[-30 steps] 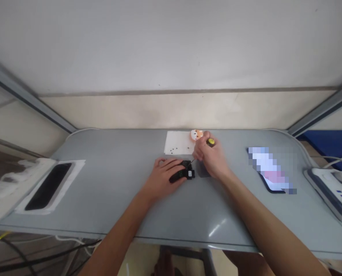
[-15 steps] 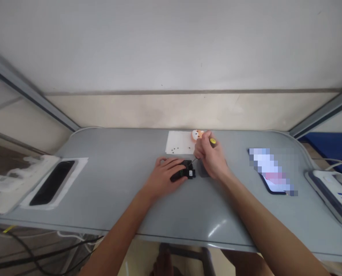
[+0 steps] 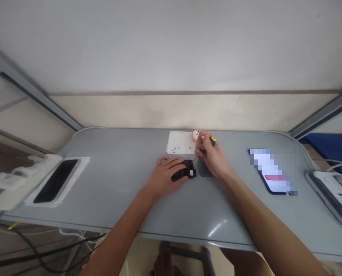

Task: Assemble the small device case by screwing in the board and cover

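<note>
A pale grey wall (image 3: 171, 46) fills your view ahead, its cream lower band (image 3: 171, 111) meeting the back of your grey table (image 3: 107, 191). Slanting metal posts (image 3: 45, 101) frame you on both sides; light glints (image 3: 217, 228) near the table's front edge, above pale flooring (image 3: 142, 253).

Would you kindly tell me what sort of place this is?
Likely a desk workspace: a grey table by a wall, a screwdriver-like tool in the right hand, and tiny dark pieces on white paper.

Soft light; glare streak (image 3: 217, 228) on grey desk (image 3: 107, 180).
</note>
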`<action>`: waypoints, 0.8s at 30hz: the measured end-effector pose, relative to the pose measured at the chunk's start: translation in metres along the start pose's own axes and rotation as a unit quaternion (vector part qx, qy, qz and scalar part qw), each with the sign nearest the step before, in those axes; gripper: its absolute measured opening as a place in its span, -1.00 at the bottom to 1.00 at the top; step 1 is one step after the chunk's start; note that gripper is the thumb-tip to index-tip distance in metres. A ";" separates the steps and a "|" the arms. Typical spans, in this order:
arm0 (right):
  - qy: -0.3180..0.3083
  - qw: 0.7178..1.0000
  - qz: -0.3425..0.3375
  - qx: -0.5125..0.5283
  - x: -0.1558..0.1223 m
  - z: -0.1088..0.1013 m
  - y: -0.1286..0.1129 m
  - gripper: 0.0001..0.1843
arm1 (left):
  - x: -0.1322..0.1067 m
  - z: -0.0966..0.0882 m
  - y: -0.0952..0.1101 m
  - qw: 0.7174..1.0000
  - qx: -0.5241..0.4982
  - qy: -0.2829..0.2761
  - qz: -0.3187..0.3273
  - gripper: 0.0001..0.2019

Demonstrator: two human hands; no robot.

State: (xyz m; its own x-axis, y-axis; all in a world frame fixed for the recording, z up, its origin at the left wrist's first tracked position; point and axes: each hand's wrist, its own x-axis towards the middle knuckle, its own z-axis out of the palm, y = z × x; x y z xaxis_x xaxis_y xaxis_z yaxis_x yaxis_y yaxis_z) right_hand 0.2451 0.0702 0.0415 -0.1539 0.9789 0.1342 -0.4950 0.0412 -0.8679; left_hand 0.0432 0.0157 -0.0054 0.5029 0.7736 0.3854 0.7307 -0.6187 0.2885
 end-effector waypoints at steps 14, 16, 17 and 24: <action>-0.033 0.999 0.024 0.001 0.002 -0.006 -0.004 -0.49 | 0.000 -0.001 0.000 1.000 0.004 -0.003 0.010 -0.79; -0.042 0.997 0.000 -0.069 0.002 -0.009 -0.006 -0.40 | 0.000 -0.001 0.000 1.000 0.003 -0.001 0.009 -0.79; -0.034 0.991 -0.024 -0.125 0.001 -0.010 -0.008 -0.40 | 0.000 -0.001 0.000 1.000 0.003 0.002 0.008 -0.79; 0.035 0.929 -0.095 -0.355 0.000 -0.026 -0.012 -0.56 | 0.000 -0.002 0.000 1.000 0.006 -0.002 0.010 -0.79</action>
State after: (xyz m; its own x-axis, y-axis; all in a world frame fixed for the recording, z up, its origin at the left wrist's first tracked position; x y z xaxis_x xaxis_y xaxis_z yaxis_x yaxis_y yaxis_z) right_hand 0.2734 0.0746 0.0389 -0.0531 0.9499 0.3081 0.1852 0.3125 -0.9317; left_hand 0.0426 0.0153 -0.0039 0.5202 0.7612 0.3874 0.7258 -0.6330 0.2692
